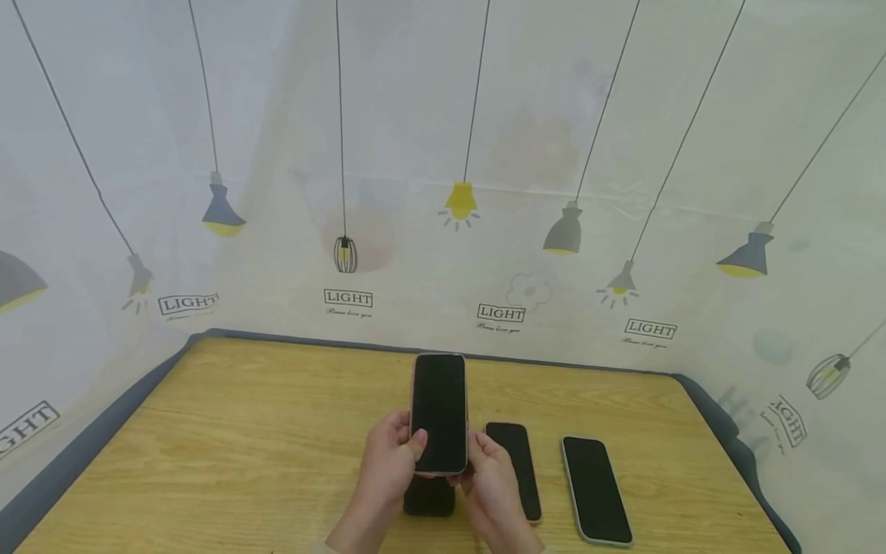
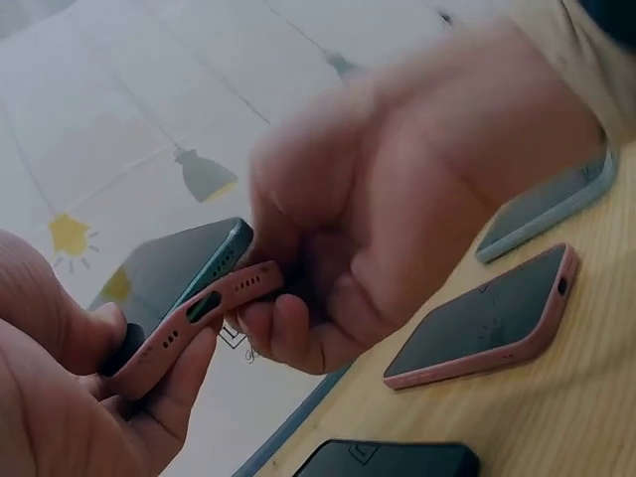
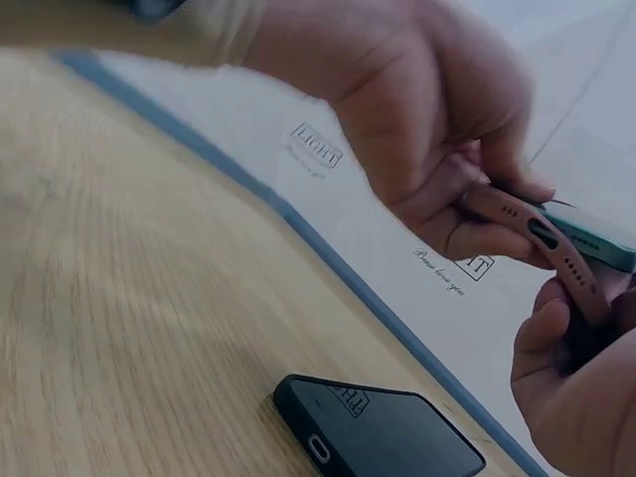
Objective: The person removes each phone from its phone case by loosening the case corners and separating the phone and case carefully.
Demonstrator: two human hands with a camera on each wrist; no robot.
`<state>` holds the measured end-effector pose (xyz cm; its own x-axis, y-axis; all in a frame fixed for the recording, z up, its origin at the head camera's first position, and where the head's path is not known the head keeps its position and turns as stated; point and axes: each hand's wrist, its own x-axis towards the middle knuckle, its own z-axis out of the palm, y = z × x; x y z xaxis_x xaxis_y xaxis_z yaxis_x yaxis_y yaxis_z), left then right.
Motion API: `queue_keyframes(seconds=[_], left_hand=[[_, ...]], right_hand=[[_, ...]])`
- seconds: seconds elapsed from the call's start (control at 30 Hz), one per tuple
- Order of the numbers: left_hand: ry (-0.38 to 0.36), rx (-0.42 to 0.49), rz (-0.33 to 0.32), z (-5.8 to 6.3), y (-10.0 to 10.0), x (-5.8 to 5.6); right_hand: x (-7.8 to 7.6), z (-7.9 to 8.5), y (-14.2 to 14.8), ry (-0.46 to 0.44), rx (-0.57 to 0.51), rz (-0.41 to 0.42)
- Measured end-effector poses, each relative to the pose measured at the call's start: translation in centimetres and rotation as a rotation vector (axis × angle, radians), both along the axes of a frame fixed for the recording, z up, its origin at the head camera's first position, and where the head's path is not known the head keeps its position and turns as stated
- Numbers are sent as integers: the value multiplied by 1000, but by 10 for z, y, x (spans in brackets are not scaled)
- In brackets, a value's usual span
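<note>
Both hands hold a phone with a dark screen and green edge, raised over the table. Its pink case is partly off: at the bottom corner on the right hand's side, a gap shows between case and phone. My left hand grips the other side, thumb over the screen's edge and fingers behind the case. My right hand pinches the loose case corner. Beneath the held phone lies a black-cased phone, partly covered in the head view.
Right of the hands lie a pink-cased phone and a phone in a pale grey case, both screen up. The wooden table has a blue-grey edge. Behind it hangs a pale sheet printed with lamps.
</note>
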<state>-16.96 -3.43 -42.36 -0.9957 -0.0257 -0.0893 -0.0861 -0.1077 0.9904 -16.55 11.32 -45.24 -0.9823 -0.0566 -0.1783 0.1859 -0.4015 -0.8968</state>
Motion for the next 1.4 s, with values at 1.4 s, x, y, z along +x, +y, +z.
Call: queue_keyframes(seconds=[1.4], left_hand=[[-38, -220, -7, 7, -9, 2]], right_hand=[[8, 16, 15, 94, 653, 294]])
